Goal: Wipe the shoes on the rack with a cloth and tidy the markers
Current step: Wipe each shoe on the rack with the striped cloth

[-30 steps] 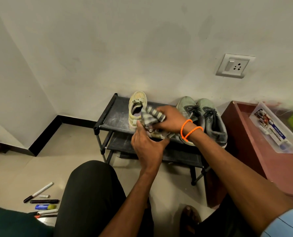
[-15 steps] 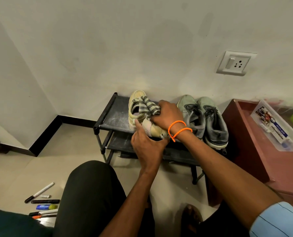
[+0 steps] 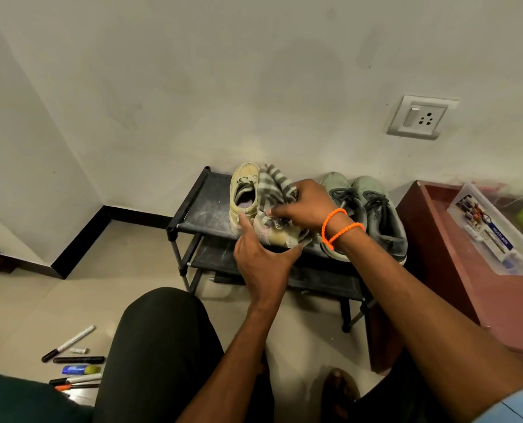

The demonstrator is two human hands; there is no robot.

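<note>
On the rack [image 3: 205, 206], right hand [image 3: 302, 206] has dragged its gripped cloth [image 3: 272, 187] farther back; left hand [image 3: 263, 257] steadies, fingers spread.

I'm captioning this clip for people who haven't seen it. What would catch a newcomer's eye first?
First, the two hands at centre: the right hand, with orange bands at the wrist, holds a striped cloth against a yellowish shoe on the black rack, while the left hand steadies that shoe. Next, the grey shoes to the right, and the markers scattered on the floor at lower left.
</note>
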